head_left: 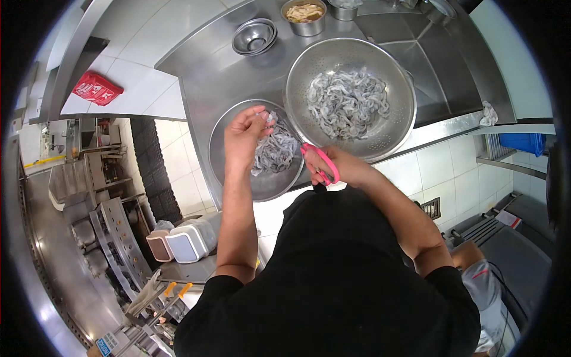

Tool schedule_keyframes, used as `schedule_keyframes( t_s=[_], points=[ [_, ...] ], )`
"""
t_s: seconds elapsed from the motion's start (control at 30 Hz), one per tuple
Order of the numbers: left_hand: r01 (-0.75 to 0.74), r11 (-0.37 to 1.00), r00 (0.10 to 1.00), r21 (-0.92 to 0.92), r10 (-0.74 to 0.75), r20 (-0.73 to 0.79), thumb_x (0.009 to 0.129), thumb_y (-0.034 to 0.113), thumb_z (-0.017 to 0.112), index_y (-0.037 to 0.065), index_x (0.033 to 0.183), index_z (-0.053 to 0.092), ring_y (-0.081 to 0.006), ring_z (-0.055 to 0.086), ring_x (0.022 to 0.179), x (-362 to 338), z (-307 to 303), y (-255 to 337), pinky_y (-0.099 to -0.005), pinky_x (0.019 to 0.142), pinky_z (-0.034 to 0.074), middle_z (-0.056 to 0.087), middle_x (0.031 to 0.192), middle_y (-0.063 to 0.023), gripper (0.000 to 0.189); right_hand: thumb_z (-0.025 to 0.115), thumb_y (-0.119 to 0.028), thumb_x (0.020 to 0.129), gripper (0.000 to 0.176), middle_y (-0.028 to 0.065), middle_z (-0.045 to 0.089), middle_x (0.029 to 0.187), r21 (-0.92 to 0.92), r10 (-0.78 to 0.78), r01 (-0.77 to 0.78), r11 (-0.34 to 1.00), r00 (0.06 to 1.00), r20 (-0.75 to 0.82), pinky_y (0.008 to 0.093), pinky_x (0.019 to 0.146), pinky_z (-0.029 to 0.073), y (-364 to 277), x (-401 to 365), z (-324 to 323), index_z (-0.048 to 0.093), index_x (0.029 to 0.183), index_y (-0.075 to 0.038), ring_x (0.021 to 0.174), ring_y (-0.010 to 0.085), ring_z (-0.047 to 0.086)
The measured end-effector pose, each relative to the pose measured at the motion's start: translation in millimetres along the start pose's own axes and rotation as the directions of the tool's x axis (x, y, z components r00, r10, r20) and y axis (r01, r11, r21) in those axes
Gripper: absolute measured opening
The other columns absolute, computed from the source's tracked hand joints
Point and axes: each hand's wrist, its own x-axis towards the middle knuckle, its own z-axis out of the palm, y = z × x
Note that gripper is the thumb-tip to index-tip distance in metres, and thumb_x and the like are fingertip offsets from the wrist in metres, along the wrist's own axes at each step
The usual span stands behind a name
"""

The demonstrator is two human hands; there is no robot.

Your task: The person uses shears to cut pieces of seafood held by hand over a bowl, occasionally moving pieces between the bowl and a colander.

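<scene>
My left hand is over a wide steel bowl, its fingertips pinching a pale, glistening shrimp. Below it in that bowl lies a heap of raw grey shrimp. My right hand is wrapped around the pink handles of a pair of scissors, just right of the bowl's rim. The scissor blades point up and left, between the two vessels. Beside the bowl stands a large perforated steel colander holding more grey shrimp.
Nested small steel bowls sit at the counter's back, near a steel pot of pale yellowish strips. A sink lies behind the colander. Lidded bins stand at left. Another person's arm shows at lower right.
</scene>
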Motion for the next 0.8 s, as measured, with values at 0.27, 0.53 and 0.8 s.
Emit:
schedule_keyframes(
  t_s=[0.27, 0.53, 0.8],
  points=[
    [-0.035, 0.995, 0.996, -0.093, 0.043, 0.083, 0.101, 0.002, 0.067, -0.001, 0.130, 0.066, -0.0202, 0.074, 0.097, 2.1, 3.5, -9.1, -0.0309, 0.082, 0.062, 0.071, 0.098, -0.0063, 0.030, 0.057, -0.066, 0.102, 0.064, 0.0008, 0.060, 0.068, -0.040, -0.029, 0.029, 0.999, 1.000, -0.003, 0.0264, 0.062, 0.047, -4.4, 0.3, 3.1, 0.062, 0.076, -0.008, 0.064, 0.0103, 0.059],
    [-0.104, 0.979, 0.989, 0.177, 0.084, 0.120, 0.099, 0.010, 0.072, 0.003, 0.124, 0.067, -0.0109, 0.067, 0.079, 8.1, 5.9, -20.8, -0.0259, 0.073, 0.056, 0.069, 0.089, -0.0016, 0.026, 0.062, -0.061, 0.101, 0.058, -0.0002, 0.061, 0.071, -0.069, -0.042, 0.037, 0.997, 0.997, -0.068, 0.0274, 0.059, 0.045, 1.9, 7.5, -4.9, 0.064, 0.081, -0.007, 0.064, 0.0088, 0.058],
    [-0.406, 0.687, 0.799, 0.603, 0.587, -0.130, 0.082, 0.016, 0.078, 0.010, 0.106, 0.071, -0.0384, 0.057, 0.126, 13.8, 14.2, -33.0, -0.0488, 0.103, 0.048, 0.061, 0.128, -0.0154, 0.025, 0.057, -0.058, 0.105, 0.054, 0.0017, 0.054, 0.066, -0.200, -0.061, 0.030, 0.979, 0.987, -0.150, 0.0294, 0.053, 0.040, 11.4, 1.6, -4.7, 0.060, 0.089, -0.007, 0.059, 0.0128, 0.053]
  ],
)
